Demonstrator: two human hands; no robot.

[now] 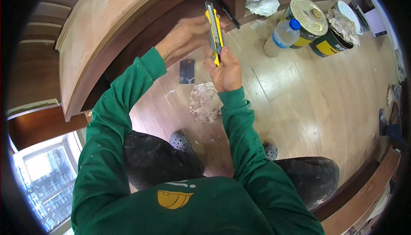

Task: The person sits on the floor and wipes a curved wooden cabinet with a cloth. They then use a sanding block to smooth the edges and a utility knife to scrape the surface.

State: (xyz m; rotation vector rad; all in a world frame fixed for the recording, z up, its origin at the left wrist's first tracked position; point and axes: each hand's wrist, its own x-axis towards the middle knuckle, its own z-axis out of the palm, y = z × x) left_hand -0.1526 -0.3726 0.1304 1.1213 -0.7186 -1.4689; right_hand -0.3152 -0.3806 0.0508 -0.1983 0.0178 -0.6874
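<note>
We held the utility knife [215,33], yellow and grey, upright in the upper centre of the frame, above the wooden floor [299,102]. Our right hand [227,70] was closed around the lower end of its handle, thumb on the yellow slider side; our left hand [186,35] gripped the upper body near the blade end, fingers curled about it. Whether the blade was out we could not tell; the tip read as a dark grey sliver against the cabinet edge [128,25]. Judged from this, the knife was in hand and being readied, with no cut begun: nothing lay under the blade. On the floor just below the hands lay a dark flat scraper blade [187,71] and, lower, a crumpled stained rag [205,102], both untouched and apart from the hands. In the upper right of the frame stood a clear plastic bottle [281,35] with a blue cap beside two paint tins [310,20], one with a soiled cloth [342,27] over it. We were squatting, shoes visible lower centre.
</note>
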